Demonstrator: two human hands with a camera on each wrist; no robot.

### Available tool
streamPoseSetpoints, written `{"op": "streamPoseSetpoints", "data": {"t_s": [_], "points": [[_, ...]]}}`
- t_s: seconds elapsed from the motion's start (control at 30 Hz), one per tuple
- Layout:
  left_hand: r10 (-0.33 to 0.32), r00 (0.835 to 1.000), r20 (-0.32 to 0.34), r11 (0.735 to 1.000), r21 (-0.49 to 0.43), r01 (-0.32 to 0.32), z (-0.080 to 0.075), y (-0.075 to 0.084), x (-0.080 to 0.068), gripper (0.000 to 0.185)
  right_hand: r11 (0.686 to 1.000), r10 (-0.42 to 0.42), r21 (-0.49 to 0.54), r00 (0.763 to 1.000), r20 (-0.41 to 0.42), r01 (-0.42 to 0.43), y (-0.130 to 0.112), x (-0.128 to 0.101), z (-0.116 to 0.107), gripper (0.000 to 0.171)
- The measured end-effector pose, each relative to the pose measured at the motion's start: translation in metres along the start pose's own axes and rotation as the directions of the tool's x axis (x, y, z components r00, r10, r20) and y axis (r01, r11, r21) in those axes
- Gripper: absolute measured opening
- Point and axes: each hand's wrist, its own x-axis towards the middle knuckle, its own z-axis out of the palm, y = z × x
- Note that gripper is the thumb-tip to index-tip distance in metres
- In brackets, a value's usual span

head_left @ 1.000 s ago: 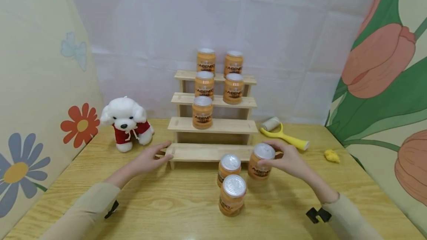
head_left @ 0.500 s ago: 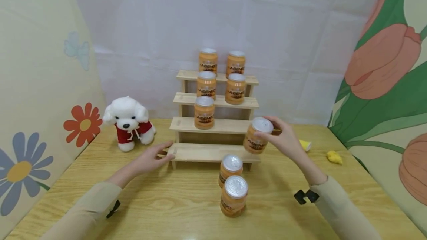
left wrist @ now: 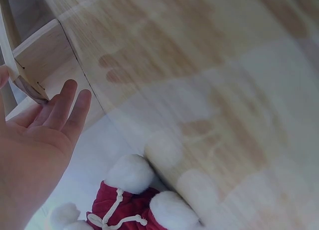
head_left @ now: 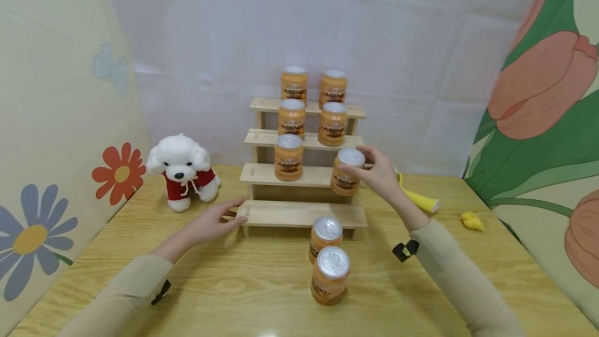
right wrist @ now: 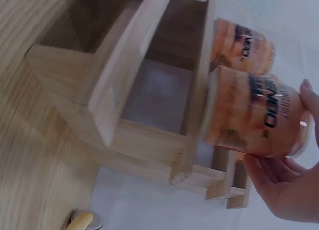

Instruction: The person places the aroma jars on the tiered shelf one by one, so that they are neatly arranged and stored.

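My right hand point(head_left: 380, 173) holds an orange can point(head_left: 345, 178) with a silver lid, thumb and fingers around its upper part. In the right wrist view that can point(right wrist: 254, 113) is close over a tier of the wooden step rack point(right wrist: 112, 88), beside another can point(right wrist: 244, 46). In the head view it overlaps the right end of the second tier from the bottom, slightly tilted. My left hand point(head_left: 217, 222) grips the left end of the rack's lowest tier point(head_left: 299, 213), thumb at the front, fingers behind. Two more cans point(head_left: 327, 233) point(head_left: 330, 277) stand on the table before the rack.
Several matching cans point(head_left: 294, 85) stand on the upper tiers. A white plush dog point(head_left: 180, 160) in a red top sits left of the rack. To the right lie a yellow-handled tool point(head_left: 423, 202) and a crumpled yellow piece point(head_left: 472, 221). A white cloth point(head_left: 210, 40) hangs behind.
My right hand has lifted its can off the table and carried it up and left to the second tier from the bottom. The left hand stays at the rack's end.
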Motion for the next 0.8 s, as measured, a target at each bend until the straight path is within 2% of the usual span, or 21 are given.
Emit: {"op": "streamPoseSetpoints", "data": {"t_s": [0.2,0.43,0.6,0.8], "points": [[0.003,1.0,0.001,1.0,-0.003,-0.003,0.0,0.001,0.002,0.064,1.0,0.01,-0.019,1.0,0.016,-0.009,0.007,0.01,0.005,0.069],[0.009,1.0,-0.011,1.0,0.008,-0.009,-0.003,0.002,0.003,0.063,0.997,-0.057,-0.051,0.998,-0.013,0.057,0.005,0.021,0.016,0.059],[0.008,1.0,0.004,1.0,0.006,-0.008,-0.002,0.001,0.003,0.063,0.995,-0.061,-0.078,0.998,-0.021,0.059,0.006,0.027,0.024,0.06],[0.0,1.0,0.008,1.0,-0.001,0.0,0.0,0.001,0.003,0.063,0.995,-0.085,-0.055,0.996,-0.009,0.085,0.008,0.033,0.027,0.06]]}}
